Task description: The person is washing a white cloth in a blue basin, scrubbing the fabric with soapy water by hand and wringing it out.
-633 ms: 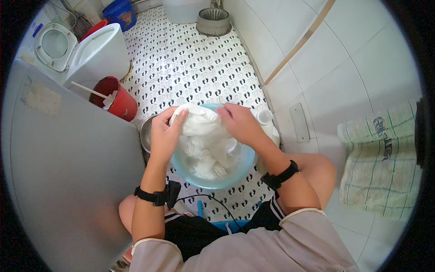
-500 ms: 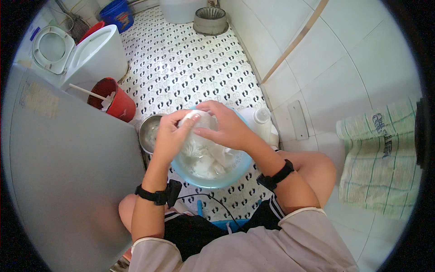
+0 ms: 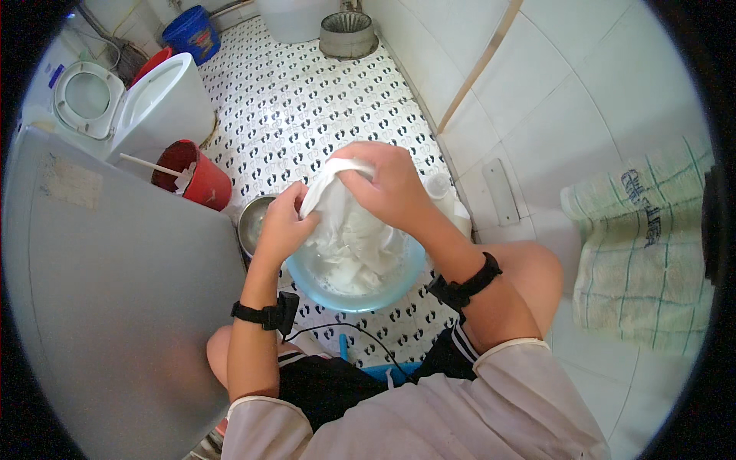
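A wet white cloth hangs between my two hands, its lower folds down in the soapy water of a light blue basin. My right hand is higher, fingers closed over the cloth's top edge. At the cloth's left edge, my left hand pinches it between thumb and fingers. What kind of garment or cloth it is cannot be made out. Each forearm wears a black strap with a small black device.
Left of the basin is a metal bowl, with a red bin beyond it. A white bottle stands to the right. A grey panel rises on my left; a checked towel hangs at the right wall.
The bunched cloth has been lifted and spread into a hanging length. My right hand has moved up and away with its top edge; my left hand is slightly lower and to the left.
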A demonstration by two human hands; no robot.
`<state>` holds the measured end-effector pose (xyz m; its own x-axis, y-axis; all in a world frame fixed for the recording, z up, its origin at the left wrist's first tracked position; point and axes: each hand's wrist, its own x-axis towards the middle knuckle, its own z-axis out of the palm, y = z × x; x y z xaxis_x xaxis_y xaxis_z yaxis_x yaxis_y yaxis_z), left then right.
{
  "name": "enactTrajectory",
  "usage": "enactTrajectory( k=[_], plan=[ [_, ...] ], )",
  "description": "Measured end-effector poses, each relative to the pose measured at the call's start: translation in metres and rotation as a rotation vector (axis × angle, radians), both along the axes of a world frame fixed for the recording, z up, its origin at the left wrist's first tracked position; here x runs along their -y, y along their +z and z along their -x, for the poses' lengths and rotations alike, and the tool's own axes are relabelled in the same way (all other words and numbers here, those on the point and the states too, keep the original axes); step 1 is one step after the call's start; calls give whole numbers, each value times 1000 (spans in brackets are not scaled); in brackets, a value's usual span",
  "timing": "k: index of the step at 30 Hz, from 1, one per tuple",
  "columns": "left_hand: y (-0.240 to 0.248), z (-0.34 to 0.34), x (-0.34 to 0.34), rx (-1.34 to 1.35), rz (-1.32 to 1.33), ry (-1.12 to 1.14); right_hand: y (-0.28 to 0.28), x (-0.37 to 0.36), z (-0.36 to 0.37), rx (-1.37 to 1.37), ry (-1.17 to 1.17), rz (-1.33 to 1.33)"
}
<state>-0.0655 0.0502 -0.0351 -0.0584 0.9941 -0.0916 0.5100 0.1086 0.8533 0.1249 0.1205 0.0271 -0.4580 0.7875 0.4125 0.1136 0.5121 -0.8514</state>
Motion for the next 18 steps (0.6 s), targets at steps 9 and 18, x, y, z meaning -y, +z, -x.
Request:
enactTrajectory(
  k=[9,18],
  plan=[
    [-17,23,11,-188,5,23,25,-7,-11,-83,-82,-97],
    [26,63,21,-41,-84,154,36,-16,-33,5,-203,-83]
  ],
)
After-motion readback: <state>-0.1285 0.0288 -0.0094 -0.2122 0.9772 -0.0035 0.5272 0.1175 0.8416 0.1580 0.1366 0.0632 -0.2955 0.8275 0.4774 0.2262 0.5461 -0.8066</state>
